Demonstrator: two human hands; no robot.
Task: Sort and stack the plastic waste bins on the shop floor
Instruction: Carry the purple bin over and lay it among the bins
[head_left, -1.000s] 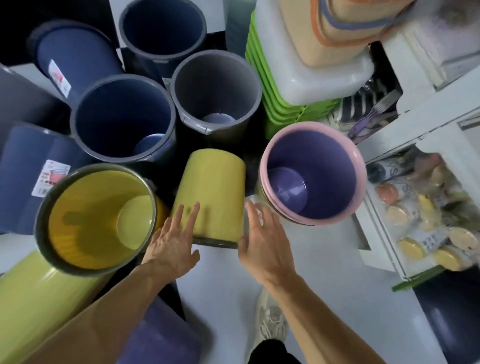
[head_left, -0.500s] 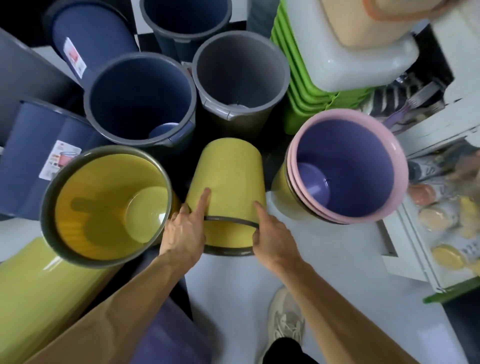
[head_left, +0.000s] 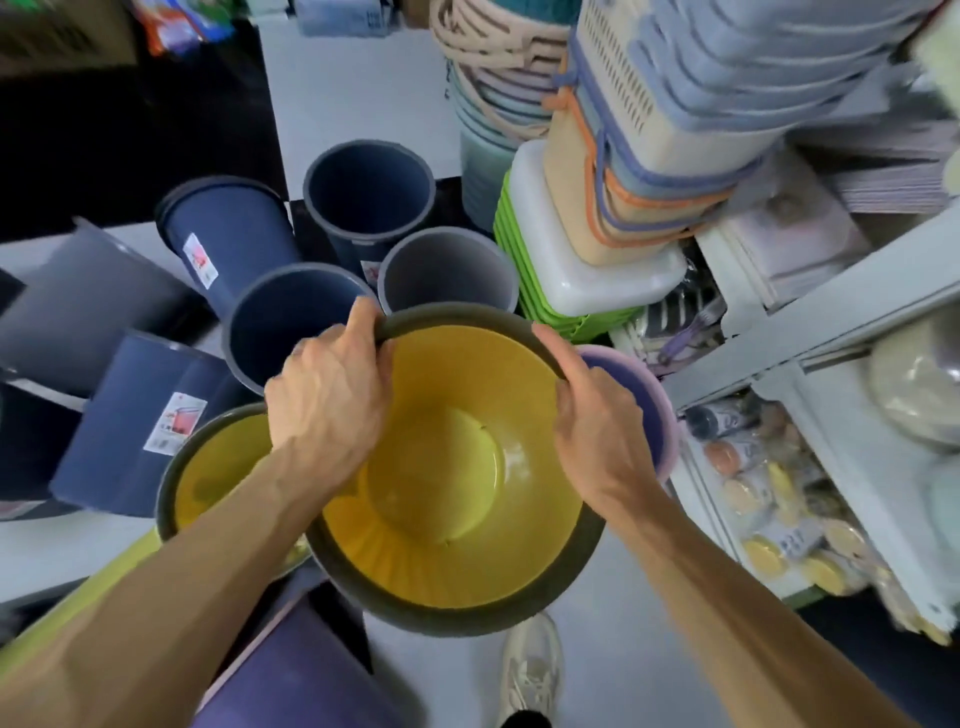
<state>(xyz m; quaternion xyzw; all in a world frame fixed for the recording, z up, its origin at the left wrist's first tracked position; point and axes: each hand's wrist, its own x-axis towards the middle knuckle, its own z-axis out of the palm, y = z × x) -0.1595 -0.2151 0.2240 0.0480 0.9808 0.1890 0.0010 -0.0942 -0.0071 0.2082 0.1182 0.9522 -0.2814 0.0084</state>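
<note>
A yellow bin with a dark grey rim (head_left: 447, 483) is held up in front of me, mouth facing me. My left hand (head_left: 332, 395) grips its rim at the upper left, and my right hand (head_left: 597, 426) grips the rim at the upper right. A second yellow bin with a grey rim (head_left: 208, 467) stands just left of it, partly behind my left arm. A purple bin with a pink rim (head_left: 649, 400) shows behind my right hand.
Several dark blue bins (head_left: 291, 322) and a grey bin (head_left: 447, 270) stand or lie beyond. Stacked tubs and baskets (head_left: 623, 208) rise at the right beside a white shelf (head_left: 810, 426) of small goods. A purple bin (head_left: 296, 675) lies near my shoe (head_left: 532, 665).
The yellow bin stood upside down on the floor; both hands took its rim, lifted it and turned it so its mouth faces me. The view tilted upward.
</note>
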